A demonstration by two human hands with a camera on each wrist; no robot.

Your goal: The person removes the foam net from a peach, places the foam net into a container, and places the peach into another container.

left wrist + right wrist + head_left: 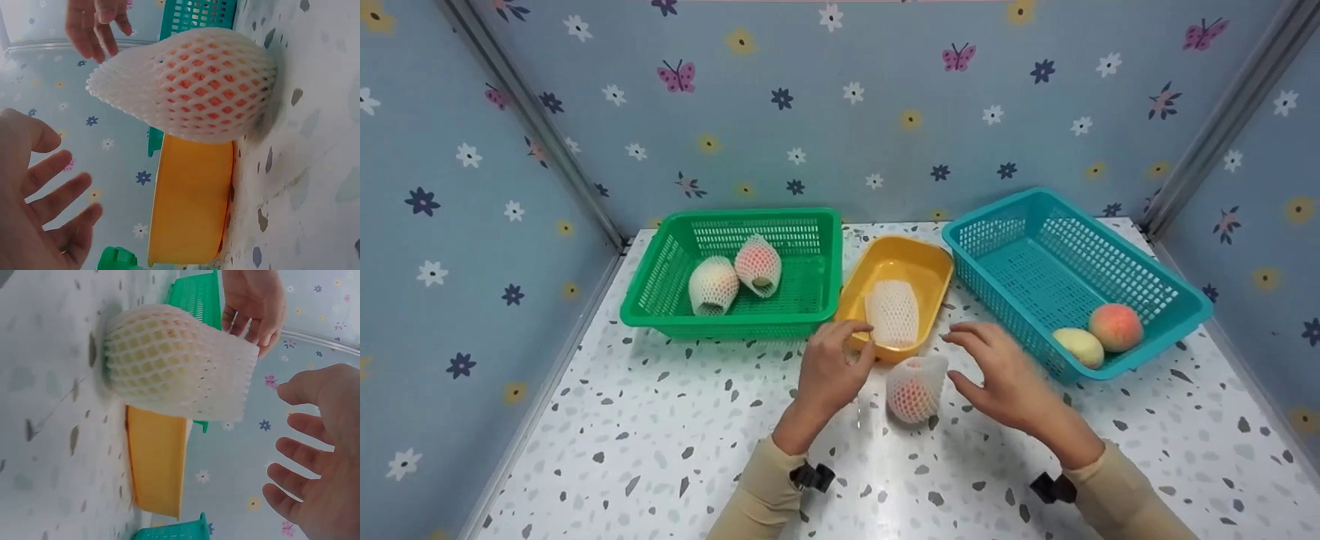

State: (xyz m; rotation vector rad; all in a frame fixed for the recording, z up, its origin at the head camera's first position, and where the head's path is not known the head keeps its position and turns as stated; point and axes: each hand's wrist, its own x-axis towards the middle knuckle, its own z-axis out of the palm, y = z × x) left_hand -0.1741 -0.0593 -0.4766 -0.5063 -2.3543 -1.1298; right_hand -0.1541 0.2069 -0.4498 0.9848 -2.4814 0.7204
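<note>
A peach in a white foam net sleeve (915,391) stands on the table between my two hands, the sleeve's loose end rising above the fruit. To its left is my left hand (834,364), fingers loosely bent and apart from the sleeve. My right hand (997,375) hovers on the other side with fingers spread and nothing in them. In both wrist views a gap shows between each hand and the netted peach (219,84). Just behind it, a yellow tray (930,262) holds a flat white foam net (894,311).
At the left a green basket (735,326) contains two netted peaches (758,264). On the right, a teal basket (997,307) holds a bare pink peach (1116,327) and a pale yellow fruit (1078,347). Flower-patterned walls (840,112) enclose the speckled table (660,420).
</note>
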